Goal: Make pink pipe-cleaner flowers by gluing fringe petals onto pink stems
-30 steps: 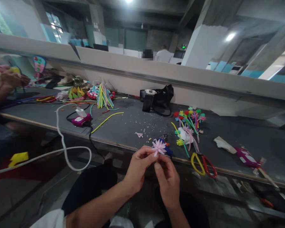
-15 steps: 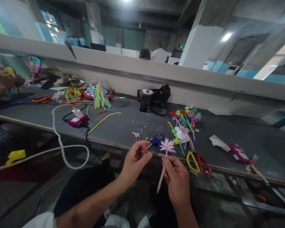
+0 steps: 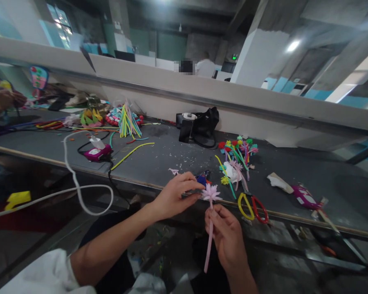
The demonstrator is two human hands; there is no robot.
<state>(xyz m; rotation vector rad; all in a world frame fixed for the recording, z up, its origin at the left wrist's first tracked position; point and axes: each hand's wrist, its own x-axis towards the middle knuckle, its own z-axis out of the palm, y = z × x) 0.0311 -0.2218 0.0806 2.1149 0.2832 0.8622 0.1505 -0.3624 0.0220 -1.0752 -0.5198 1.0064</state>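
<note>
Between the fingers: pink pipe-cleaner flower (image 3: 211, 192)
Right hand (image 3: 228, 241): pinching its soft, bendy stem
Left hand (image 3: 174, 197): fingertips closed beside the fragile petals
Grip: stem, below bloom

Dim hall, overhead glare, warped edges

A craft workshop in a bare industrial hall: a long grey worktop (image 3: 171, 157) strewn with pipe cleaners (image 3: 127, 122) at ten o'clock, finished fuzzy flowers (image 3: 237, 153) at one o'clock, scissors (image 3: 253, 206) and a glue gun (image 3: 95, 153), with concrete pillars (image 3: 257, 57) and strip lights beyond the partition.
</note>
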